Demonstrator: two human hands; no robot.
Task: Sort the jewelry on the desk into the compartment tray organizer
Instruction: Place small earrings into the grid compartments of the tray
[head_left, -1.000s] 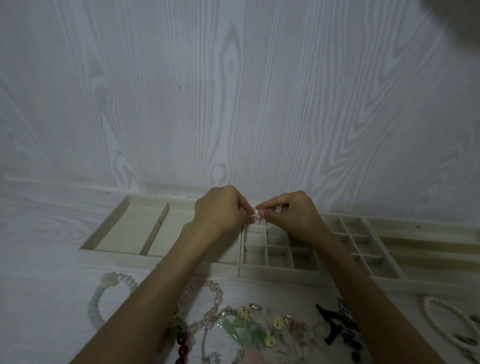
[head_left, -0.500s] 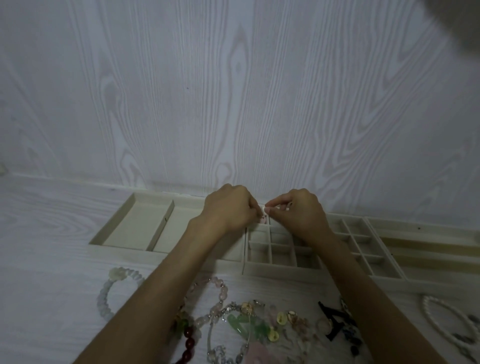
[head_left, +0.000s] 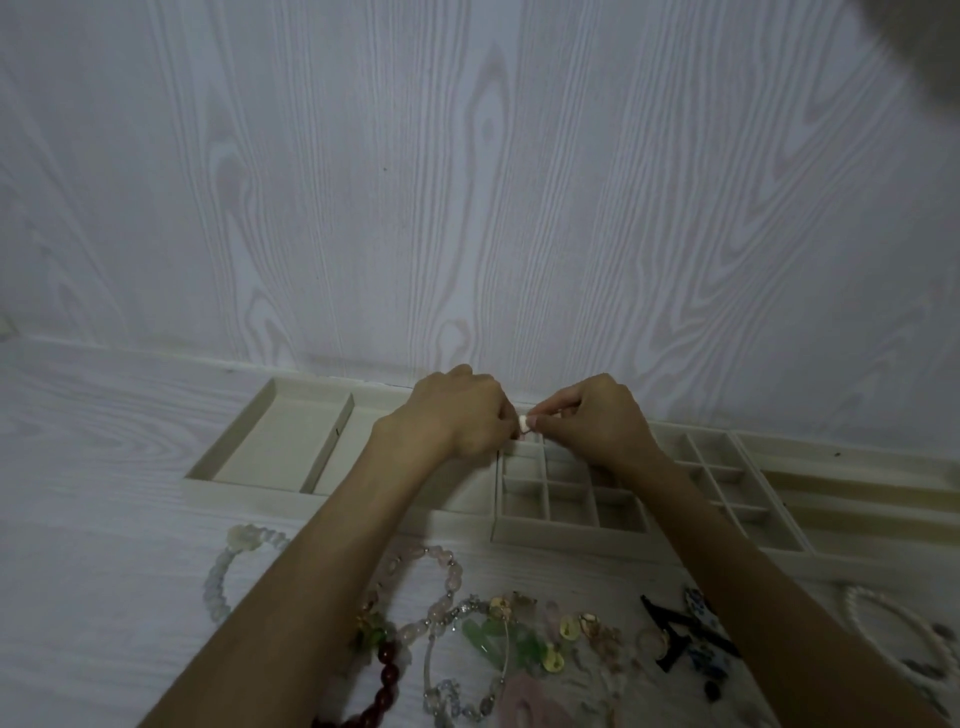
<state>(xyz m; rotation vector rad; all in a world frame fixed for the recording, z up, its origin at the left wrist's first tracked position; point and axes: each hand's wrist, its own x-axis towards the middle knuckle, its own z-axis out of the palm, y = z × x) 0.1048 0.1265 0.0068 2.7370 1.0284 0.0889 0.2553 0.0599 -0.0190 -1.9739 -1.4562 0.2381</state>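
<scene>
Nearest the viewer, well below the fingers, the unsorted jewelry (head_left: 498, 644) lies heaped on the counter (head_left: 104, 545): a pale bracelet (head_left: 228, 566) off to the left, pink beads (head_left: 436, 587), a dark red strand (head_left: 384, 686), green and yellow charms, a black piece (head_left: 675, 634), and a white necklace (head_left: 883, 623) far right. None of it looks sorted yet, so most of the task seems left to do. Just beyond the pile sits the tray (head_left: 566, 535), its small square cells directly under the fingers and its wide sections running to their left and right; the cells in view look empty. Above the cells the left hand (head_left: 457, 415) and right hand (head_left: 597, 421) meet, each with fingers curled in a pinch on one small white piece (head_left: 524, 423) held between them. Two hands on so tiny a thing suggests it is being fastened, or steadied, before it drops into a small cell below; which one, I cannot tell. Behind everything rises a wood-grain wall (head_left: 467, 182).
</scene>
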